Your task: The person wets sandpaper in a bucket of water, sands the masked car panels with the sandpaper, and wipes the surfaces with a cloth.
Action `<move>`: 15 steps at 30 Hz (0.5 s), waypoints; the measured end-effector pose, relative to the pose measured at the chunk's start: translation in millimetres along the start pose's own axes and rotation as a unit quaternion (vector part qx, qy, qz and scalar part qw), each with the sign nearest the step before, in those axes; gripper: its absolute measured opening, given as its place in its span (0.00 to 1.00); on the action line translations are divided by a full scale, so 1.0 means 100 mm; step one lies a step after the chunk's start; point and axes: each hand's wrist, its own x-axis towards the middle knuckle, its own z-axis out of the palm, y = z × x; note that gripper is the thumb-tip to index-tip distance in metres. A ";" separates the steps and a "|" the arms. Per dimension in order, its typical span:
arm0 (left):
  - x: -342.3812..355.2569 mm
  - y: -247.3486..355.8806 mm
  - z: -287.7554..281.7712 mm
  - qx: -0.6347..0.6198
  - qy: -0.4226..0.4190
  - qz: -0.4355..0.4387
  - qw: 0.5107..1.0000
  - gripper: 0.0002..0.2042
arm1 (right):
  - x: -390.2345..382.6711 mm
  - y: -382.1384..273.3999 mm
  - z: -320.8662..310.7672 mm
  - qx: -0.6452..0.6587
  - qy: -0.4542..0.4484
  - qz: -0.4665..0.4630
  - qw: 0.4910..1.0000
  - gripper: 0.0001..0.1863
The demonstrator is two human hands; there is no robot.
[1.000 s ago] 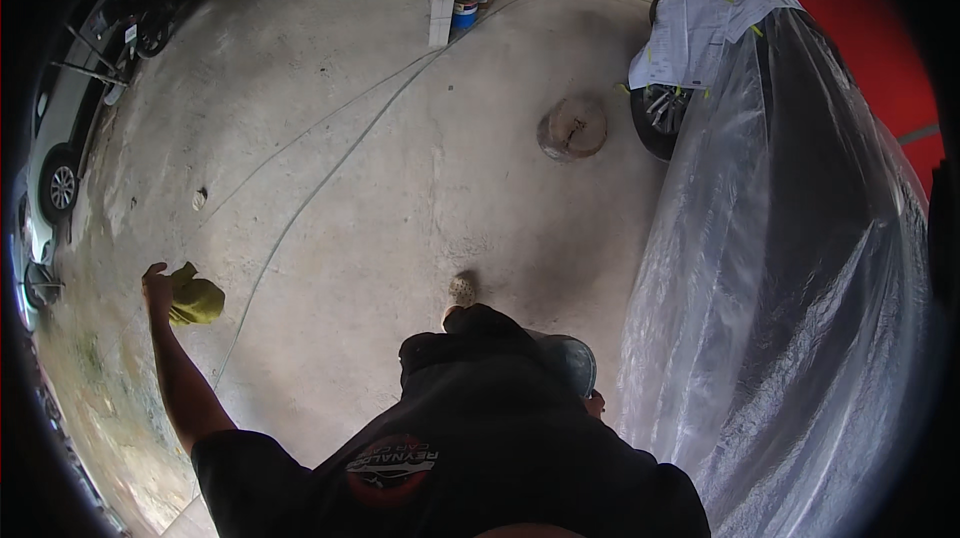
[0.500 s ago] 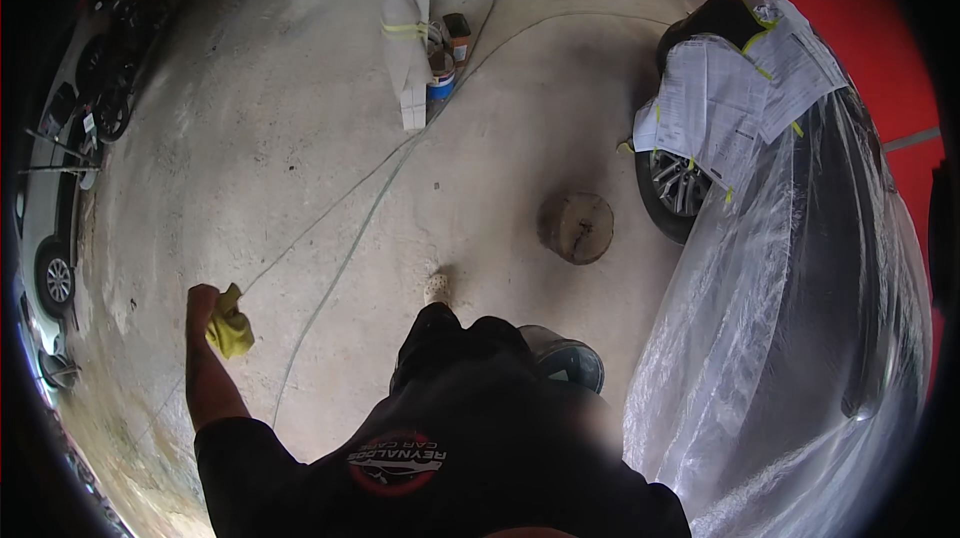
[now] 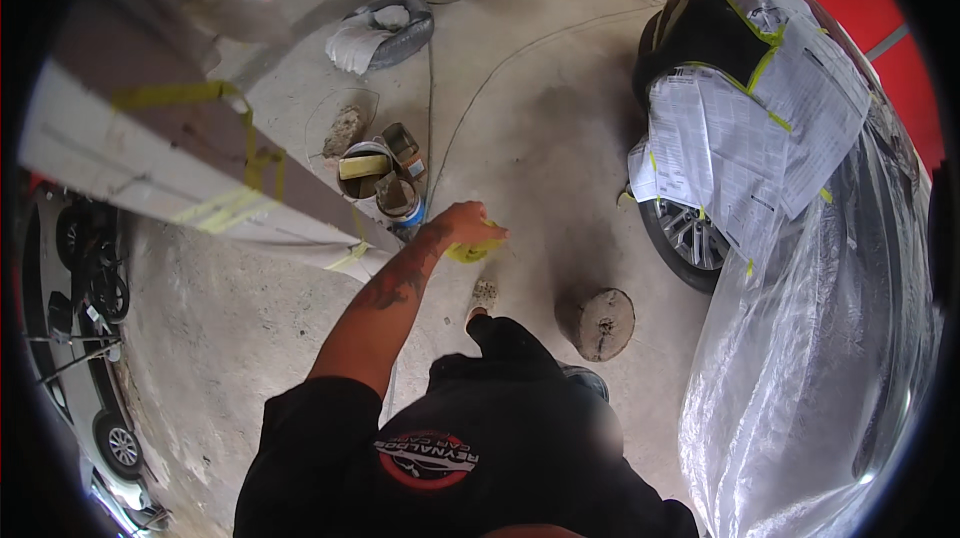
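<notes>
My left hand (image 3: 460,224) is closed on a yellow-green cloth (image 3: 472,252), whose lower part hangs out under the fingers. The left arm reaches forward over the floor, above my stepping foot. Just beyond the hand stands a group of containers (image 3: 396,196) beside a taped pillar. My right hand is not in view. A sliver of a dark bucket (image 3: 588,379) shows past the right side of my body; what carries or supports it is hidden.
At right is a car fender (image 3: 715,23) masked with paper (image 3: 715,128), yellow tape and clear plastic sheeting (image 3: 770,358). A round stump (image 3: 607,325) stands nearby. A pale pillar (image 3: 200,173) leans across the left. A tyre (image 3: 408,38) lies farther off, with a hose (image 3: 520,53) on the floor.
I have stepped forward, and the pillar and containers are now much closer. My left hand with the cloth has swung from far left to the front middle. Less of the bucket shows.
</notes>
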 end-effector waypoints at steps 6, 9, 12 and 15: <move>1.49 -0.35 -1.22 0.058 -0.030 -0.058 0.996 0.41 | 0.45 0.27 0.86 0.026 -0.012 0.051 0.998 0.18; 2.15 -0.91 -1.68 0.086 0.019 -0.045 0.995 0.32 | 0.82 -0.05 1.24 -0.124 -0.036 0.091 0.987 0.17; 2.49 -1.48 -2.16 -0.001 0.096 -0.060 0.994 0.23 | 1.16 -0.41 1.17 -0.074 0.135 0.037 0.987 0.18; 2.79 -1.18 -3.21 -0.111 0.142 -0.089 0.980 0.18 | 1.44 -2.22 1.03 -0.030 0.049 0.066 0.996 0.21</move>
